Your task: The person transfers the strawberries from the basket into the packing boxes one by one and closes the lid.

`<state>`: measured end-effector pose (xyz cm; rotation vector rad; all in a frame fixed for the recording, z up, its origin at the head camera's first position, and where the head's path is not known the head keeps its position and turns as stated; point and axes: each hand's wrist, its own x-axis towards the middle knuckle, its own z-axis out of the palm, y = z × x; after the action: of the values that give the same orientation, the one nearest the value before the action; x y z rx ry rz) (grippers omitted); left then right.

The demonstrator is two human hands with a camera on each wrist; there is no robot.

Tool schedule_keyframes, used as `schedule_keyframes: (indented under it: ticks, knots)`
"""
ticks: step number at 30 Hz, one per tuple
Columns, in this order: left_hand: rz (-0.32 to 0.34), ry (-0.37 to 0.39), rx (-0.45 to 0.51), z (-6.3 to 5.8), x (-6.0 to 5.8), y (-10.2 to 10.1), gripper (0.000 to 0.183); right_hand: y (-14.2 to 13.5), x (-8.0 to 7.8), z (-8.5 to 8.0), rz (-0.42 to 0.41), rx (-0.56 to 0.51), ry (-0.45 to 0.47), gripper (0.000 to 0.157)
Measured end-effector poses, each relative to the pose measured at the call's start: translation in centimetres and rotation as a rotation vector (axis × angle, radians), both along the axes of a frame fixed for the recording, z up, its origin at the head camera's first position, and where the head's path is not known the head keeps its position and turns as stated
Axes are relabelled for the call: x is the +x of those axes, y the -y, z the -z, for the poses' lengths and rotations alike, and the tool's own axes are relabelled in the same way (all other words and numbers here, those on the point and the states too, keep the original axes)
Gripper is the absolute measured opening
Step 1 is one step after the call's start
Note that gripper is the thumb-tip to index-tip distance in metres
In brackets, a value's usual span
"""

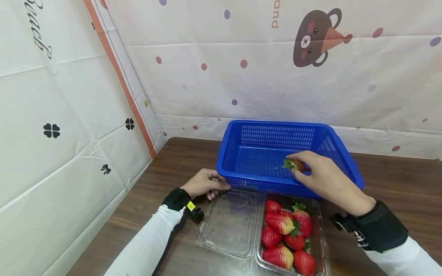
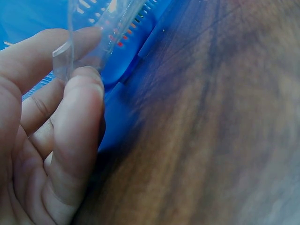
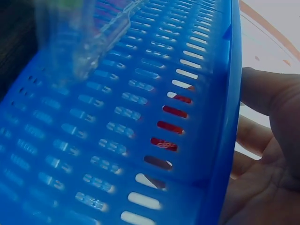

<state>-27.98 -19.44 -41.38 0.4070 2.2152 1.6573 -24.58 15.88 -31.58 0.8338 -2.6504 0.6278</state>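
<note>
My right hand (image 1: 319,178) holds a strawberry (image 1: 297,165) by its sides over the blue basket (image 1: 272,183), its green leafy end pointing left. In the right wrist view, red shows through the slots of the basket wall (image 3: 187,154), with the right hand (image 3: 267,145) behind the rim. At the basket's front left corner, my left hand (image 1: 208,184) pinches the edge of a clear plastic lid (image 1: 229,226). Seen from the left wrist, thumb and finger close on that thin edge. The lid lies folded open beside a clear box (image 1: 322,245) holding several strawberries (image 1: 279,223).
Everything stands on a dark wood-grain table (image 1: 186,153). The box sits close in front of the basket. A printed cloth (image 1: 193,84) hangs behind the table and along its left side.
</note>
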Motion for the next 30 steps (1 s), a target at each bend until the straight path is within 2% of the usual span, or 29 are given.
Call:
schedule_keyframes:
  ticks: [14, 20, 30]
  knots:
    - [-0.009, -0.006, -0.004, 0.2, 0.0, -0.1, 0.027, -1.1, 0.7, 0.2, 0.016, 0.015, -0.06, 0.037]
    - [-0.011, -0.006, -0.009, 0.1, 0.2, -0.1, 0.026, -1.1, 0.7, 0.2, 0.008, 0.024, -0.057, 0.037]
    - [-0.008, -0.011, -0.012, -0.3, 0.2, 0.0, 0.025, -1.0, 1.1, -0.6, 0.0, 0.028, -0.099, 0.039]
